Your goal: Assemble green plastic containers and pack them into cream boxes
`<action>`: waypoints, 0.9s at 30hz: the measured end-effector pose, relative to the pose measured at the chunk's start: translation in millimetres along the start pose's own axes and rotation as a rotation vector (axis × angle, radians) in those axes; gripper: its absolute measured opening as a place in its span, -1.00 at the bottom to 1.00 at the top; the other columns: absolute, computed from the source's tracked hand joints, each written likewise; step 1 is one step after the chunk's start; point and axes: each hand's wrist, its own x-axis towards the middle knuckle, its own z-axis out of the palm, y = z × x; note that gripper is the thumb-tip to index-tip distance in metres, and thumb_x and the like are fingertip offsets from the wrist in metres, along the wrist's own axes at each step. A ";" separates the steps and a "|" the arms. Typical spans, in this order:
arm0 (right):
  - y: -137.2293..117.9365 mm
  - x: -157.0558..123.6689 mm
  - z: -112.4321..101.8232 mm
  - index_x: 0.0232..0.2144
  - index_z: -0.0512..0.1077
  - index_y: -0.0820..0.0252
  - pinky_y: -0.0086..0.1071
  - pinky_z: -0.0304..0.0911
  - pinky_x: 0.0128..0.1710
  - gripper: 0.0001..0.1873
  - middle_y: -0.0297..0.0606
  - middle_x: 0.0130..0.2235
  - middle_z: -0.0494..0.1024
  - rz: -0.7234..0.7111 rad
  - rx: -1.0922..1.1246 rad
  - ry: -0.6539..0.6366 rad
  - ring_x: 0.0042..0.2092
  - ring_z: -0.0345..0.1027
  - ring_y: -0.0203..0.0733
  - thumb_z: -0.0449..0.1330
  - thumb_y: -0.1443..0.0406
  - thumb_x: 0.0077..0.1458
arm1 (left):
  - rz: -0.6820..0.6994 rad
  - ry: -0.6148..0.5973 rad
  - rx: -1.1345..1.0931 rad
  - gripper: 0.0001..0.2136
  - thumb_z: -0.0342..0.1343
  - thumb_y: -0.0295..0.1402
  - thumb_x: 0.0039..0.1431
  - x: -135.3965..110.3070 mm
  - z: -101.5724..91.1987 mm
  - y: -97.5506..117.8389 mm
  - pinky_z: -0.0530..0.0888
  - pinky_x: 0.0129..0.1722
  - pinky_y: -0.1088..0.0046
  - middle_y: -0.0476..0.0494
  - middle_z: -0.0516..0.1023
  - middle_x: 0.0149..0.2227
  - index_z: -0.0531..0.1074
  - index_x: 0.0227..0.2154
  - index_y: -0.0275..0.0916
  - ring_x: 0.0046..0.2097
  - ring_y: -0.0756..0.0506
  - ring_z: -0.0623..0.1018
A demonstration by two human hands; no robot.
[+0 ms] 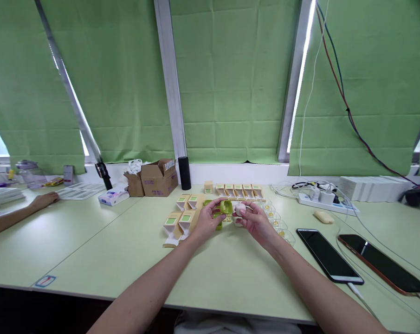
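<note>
My left hand (207,221) pinches a green strap loop (225,207) above the table. Close beside it, my right hand (254,219) is closed on a small pale round piece (240,209) that touches the strap. More green parts (218,221) lie on the table just under my hands. Small tan boxes with green labels (237,189) stand in a row behind my hands, and opened ones (180,221) sit to the left. A row of clear plastic trays (278,224) runs along the right of my right hand.
Two dark phones (328,255) (384,263) lie at the right, cabled. A power strip (326,200), white boxes (370,186) and a yellow case (324,216) sit behind them. Cardboard boxes (159,178), a black cylinder (184,172) and tissues (113,196) stand at the back left. Another person's hand (44,200) rests far left.
</note>
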 end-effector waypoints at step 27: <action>5.8 3.8 3.0 -0.26 0.55 0.20 -0.43 0.16 -0.53 -0.43 -0.30 -0.42 0.61 -0.102 -0.301 0.122 -0.54 0.23 -0.36 0.57 0.04 -0.29 | 0.116 0.081 0.527 -0.52 0.26 -0.53 0.10 -10.0 1.3 6.9 0.37 0.31 0.10 -0.18 0.34 0.06 0.54 0.09 -0.05 0.17 -0.21 0.45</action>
